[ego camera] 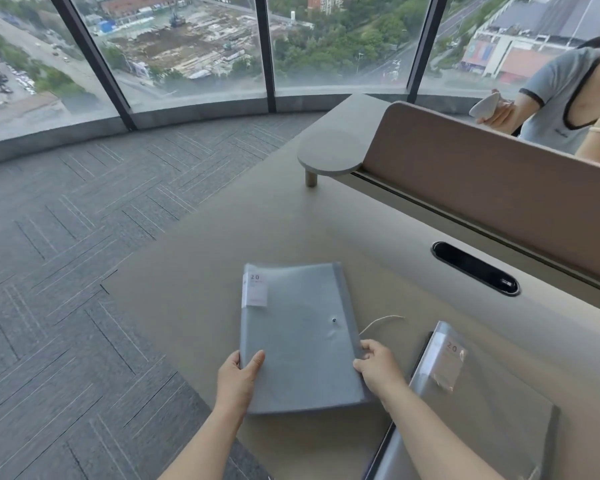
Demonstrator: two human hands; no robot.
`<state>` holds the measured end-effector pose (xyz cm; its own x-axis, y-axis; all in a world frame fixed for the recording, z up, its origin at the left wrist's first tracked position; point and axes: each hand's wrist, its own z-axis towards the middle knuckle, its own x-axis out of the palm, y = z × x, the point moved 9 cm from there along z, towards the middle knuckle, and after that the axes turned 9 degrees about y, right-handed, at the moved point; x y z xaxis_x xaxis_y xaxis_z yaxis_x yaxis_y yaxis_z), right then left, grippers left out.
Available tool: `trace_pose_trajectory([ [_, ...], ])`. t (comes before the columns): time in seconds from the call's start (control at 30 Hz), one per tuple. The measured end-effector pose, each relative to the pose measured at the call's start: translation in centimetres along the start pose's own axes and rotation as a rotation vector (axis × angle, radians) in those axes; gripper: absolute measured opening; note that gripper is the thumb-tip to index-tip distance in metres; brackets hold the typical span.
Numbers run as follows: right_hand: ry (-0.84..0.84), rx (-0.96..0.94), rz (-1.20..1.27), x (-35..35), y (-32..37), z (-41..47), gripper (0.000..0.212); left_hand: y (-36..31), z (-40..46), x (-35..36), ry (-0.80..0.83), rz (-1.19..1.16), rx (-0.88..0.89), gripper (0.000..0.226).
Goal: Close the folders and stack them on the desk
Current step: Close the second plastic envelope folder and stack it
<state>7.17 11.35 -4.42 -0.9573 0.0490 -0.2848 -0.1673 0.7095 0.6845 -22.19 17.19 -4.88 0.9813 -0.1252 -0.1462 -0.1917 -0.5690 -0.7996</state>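
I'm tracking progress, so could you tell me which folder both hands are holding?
The blue-grey folder mid-desk, gripped at its near corners; the other folder lies untouched to its right.

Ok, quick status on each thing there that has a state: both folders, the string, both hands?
Blue-grey folder: closed, flat on the desk.
String: loose, not wound on the button.
Second folder: separate on the right, not stacked; whether closed is unclear.
Left hand: grips the folder's left edge.
Right hand: grips its right edge.
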Motion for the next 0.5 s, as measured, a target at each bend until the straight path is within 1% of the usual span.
trace_pose_trajectory([
  [0.1,-0.010,0.028,-0.107,0.2,-0.4,0.5,0.026,0.2,0.3,-0.2,-0.028,0.106,-0.026,0.017],
  [0.2,-0.031,0.066,-0.204,0.5,-0.5,0.7,0.024,0.0,0.3,-0.6,-0.079,0.256,-0.033,0.023],
  [0.27,-0.054,0.077,-0.253,0.5,-0.2,0.7,0.029,-0.2,0.3,-0.8,-0.116,0.350,-0.039,0.034],
  [0.4,-0.069,0.084,-0.409,0.6,0.6,0.4,0.044,-0.7,0.2,-1.1,-0.201,0.545,-0.055,0.066],
  [0.5,-0.050,0.075,-0.542,0.5,1.3,0.4,0.059,-2.2,0.0,-0.4,-0.268,0.782,-0.005,0.081],
])
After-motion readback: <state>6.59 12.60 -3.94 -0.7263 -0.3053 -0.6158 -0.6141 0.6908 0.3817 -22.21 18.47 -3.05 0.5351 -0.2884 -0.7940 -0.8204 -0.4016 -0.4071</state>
